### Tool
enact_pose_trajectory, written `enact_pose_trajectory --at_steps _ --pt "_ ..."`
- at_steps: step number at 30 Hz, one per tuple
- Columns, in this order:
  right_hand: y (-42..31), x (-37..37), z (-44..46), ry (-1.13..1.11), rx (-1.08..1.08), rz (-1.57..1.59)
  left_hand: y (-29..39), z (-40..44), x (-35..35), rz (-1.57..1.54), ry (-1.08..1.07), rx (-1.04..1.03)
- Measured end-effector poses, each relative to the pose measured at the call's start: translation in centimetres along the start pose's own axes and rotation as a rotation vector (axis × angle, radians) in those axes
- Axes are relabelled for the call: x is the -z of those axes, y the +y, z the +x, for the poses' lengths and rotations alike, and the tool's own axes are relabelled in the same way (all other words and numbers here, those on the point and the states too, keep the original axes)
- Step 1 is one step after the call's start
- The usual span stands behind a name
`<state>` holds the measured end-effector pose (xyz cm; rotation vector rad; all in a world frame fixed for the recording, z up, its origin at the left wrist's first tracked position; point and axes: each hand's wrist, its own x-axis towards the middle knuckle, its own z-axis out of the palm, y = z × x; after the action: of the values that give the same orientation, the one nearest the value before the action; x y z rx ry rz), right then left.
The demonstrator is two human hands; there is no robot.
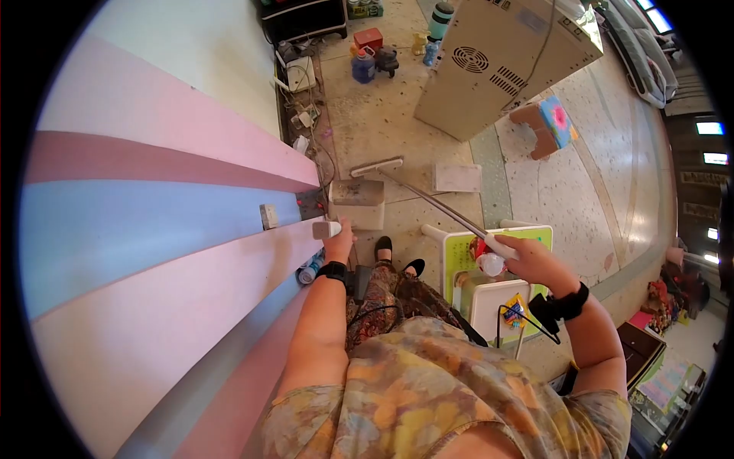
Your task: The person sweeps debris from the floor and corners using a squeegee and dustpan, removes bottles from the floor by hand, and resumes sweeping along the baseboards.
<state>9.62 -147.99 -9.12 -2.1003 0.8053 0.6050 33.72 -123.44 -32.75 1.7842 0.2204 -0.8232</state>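
Observation:
My left hand (341,243) is closed around the upright handle of a long-handled dustpan (358,193), whose pan rests on the floor near the wall. In my right hand (529,262) is the light grip of a broom (440,202). Its metal pole slants away to the far left. The narrow broom head (376,167) lies on the floor just beyond the pan, apart from it. Under my right hand stands a green and white small table (541,236) with a yellow packet (514,310) and other items on it.
A striped pink and blue wall (168,199) runs along my left. Ahead stands a large beige appliance (497,69), with a painted stool (550,126) to its right. A flat pale box (457,178) lies on the floor. Cables and litter (304,115) line the wall's base near a blue jug (363,67).

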Motion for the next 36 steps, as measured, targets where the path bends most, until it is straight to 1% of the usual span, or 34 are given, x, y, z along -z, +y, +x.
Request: enact_pose_trajectory --at_steps 1,2,4,5,6,8,9,11,12,14,15,16,18,19,20,21,25,27,28,29,30,32,34,35,36 --pt "-0.6 -0.2 0.3 -0.015 -0.082 0.014 -0.1 0.1 0.0 0.013 -0.011 0.012" --pt "-0.4 -0.8 0.8 -0.016 -0.079 0.014 -0.2 0.1 0.1 0.026 -0.02 0.023" --pt "0.3 -2.6 2.1 0.001 0.003 -0.119 -0.1 0.0 0.1 0.032 -0.008 0.018" --pt "0.2 -3.0 2.3 -0.019 0.05 -0.242 -0.1 -0.1 0.0 0.037 0.0 0.012" --pt "0.6 -3.4 2.3 -0.018 0.046 -0.238 -0.1 -0.1 0.1 0.041 -0.004 0.013" --pt "1.8 -3.7 2.2 -0.044 0.129 -0.272 0.1 -0.1 0.0 0.04 -0.011 -0.004" --pt "1.9 -2.9 1.8 -0.044 0.13 -0.273 0.0 -0.1 0.1 0.039 -0.01 -0.005" --pt "1.1 -0.2 0.2 -0.061 -0.012 0.035 -0.2 0.0 0.1 0.046 0.014 -0.013" --pt "0.7 0.5 -0.3 -0.06 -0.012 0.032 -0.1 -0.2 0.2 0.043 0.014 -0.014" --pt "-0.2 1.5 -1.6 0.01 0.09 -0.039 0.2 -0.6 0.5 0.055 -0.007 -0.016" --pt "-1.7 2.0 -2.1 -0.027 0.009 -0.007 -0.2 -0.5 0.8 0.055 -0.004 -0.016" --pt "-2.2 2.0 -2.2 -0.027 0.011 -0.005 -0.7 -0.2 1.1 0.083 -0.025 0.002" --pt "-2.7 2.1 -2.1 -0.03 -0.056 0.104 -0.7 -0.2 1.5 0.108 -0.043 0.013" --pt "-2.3 1.7 -1.7 -0.027 -0.053 0.104 -0.5 -0.8 1.6 0.085 -0.031 0.004" --pt "-1.2 0.9 -1.0 0.024 0.016 0.046 -0.3 -1.2 1.7 0.062 -0.018 -0.005" --pt "-0.8 0.3 -0.3 0.074 0.086 -0.013 -0.5 -1.2 1.7 0.029 -0.017 -0.061" --pt "-1.0 -0.5 2.7 0.078 0.065 -0.027 -0.1 -1.5 2.1 0.09 0.01 -0.053" --pt "-1.5 -1.1 4.0 0.149 0.078 -0.039 0.0 -2.2 2.3 -0.004 0.008 0.086" --pt "-1.5 -1.4 4.8 0.14 0.078 -0.041 -1.5 -1.6 2.8 -0.005 0.013 0.094" --pt "-1.4 -1.7 5.9 0.144 0.097 -0.027 -3.7 -0.6 3.4 -0.193 -0.099 0.178" --pt "-1.4 -1.8 6.8 0.15 0.116 -0.013 -3.7 -0.8 3.6 -0.381 -0.212 0.259" --pt "-2.0 -2.1 8.6 0.13 0.115 -0.017 -4.3 -1.9 3.3 -0.356 -0.222 0.191" --pt "-2.7 -2.3 10.2 0.107 0.118 -0.024 -3.0 -4.1 1.6 0.05 0.014 0.157" --pt "-3.0 -2.4 11.0 0.093 0.106 0.011 -2.8 -4.7 1.5 0.023 0.018 0.115" --pt "-3.2 -2.6 11.6 0.08 0.091 0.047 -2.8 -5.2 1.5 0.021 0.023 0.12"
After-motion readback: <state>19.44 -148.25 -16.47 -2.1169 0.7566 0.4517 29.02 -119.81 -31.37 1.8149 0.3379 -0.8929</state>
